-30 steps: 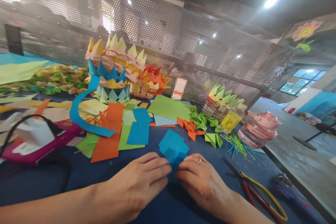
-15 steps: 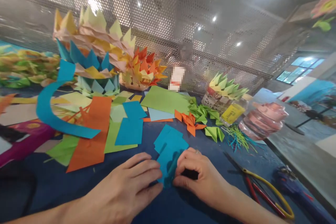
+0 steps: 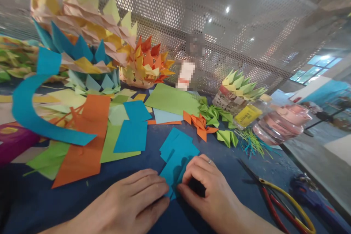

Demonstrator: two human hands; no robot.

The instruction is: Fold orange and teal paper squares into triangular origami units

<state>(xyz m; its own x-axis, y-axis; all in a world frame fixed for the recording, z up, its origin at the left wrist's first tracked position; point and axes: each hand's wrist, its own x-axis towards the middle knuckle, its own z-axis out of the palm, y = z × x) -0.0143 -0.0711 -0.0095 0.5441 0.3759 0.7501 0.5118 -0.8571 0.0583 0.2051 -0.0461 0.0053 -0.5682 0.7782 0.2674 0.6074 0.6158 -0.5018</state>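
Close in front of me, a small piece of blue paper (image 3: 173, 173) lies on the dark blue table with a folded flap along its right side. My left hand (image 3: 137, 195) is at its left edge, fingers together, thumb and fingertips closed on the lower left of the paper. My right hand (image 3: 204, 186) has its fingers curled in a pinch at the folded right edge; the fingertips partly hide the paper. More blue paper pieces (image 3: 178, 142) lie just beyond, overlapping the far end of the piece in my hands.
Scissors (image 3: 274, 193) and a blue tool (image 3: 315, 193) lie to the right. Left are a curved blue strip (image 3: 23, 106), an orange sheet (image 3: 87, 135) and a purple tool (image 3: 16, 144). Behind stand folded-paper crowns (image 3: 90, 40), folded green pieces (image 3: 226, 138) and a pink bottle (image 3: 279, 126).
The view has shifted slightly, so the background items appear spread outward. Both hands stay at the blue paper, with the right fingers slightly further over its folded edge.
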